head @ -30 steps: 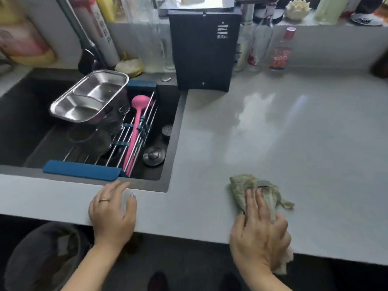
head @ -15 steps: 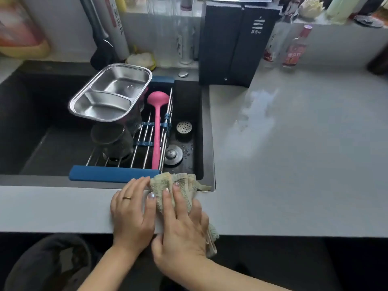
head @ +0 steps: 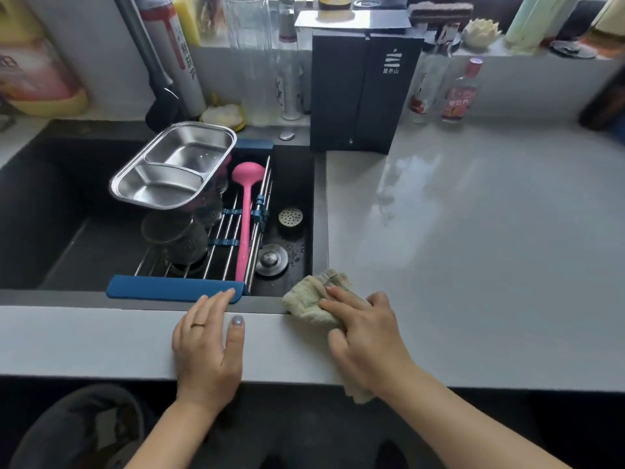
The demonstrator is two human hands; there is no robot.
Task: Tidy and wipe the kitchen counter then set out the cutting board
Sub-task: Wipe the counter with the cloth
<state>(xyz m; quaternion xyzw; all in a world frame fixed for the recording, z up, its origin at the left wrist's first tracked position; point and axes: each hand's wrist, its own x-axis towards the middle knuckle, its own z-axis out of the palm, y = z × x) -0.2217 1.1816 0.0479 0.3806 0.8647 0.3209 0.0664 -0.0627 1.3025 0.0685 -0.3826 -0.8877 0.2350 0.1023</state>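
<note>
A pale greenish cloth (head: 313, 299) lies on the grey counter (head: 473, 248) at the sink's front right corner. My right hand (head: 367, 336) presses flat on the cloth, and part of the cloth hangs over the counter's front edge under my wrist. My left hand (head: 209, 346) rests flat on the counter's front strip with fingers apart, its fingertips touching the blue end bar of the sink rack (head: 176, 289). No cutting board is visible.
The black sink (head: 40, 214) holds a wire rack with a steel divided tray (head: 172, 167), a pink ladle (head: 245, 211) and upturned glasses. A black box appliance (head: 358, 96) and bottles (head: 458, 93) stand along the back wall. Wet sheen streaks the counter.
My right hand slid the cloth left along the front edge to beside my left hand, then back right to the sink corner. My left hand stayed on the front strip.
</note>
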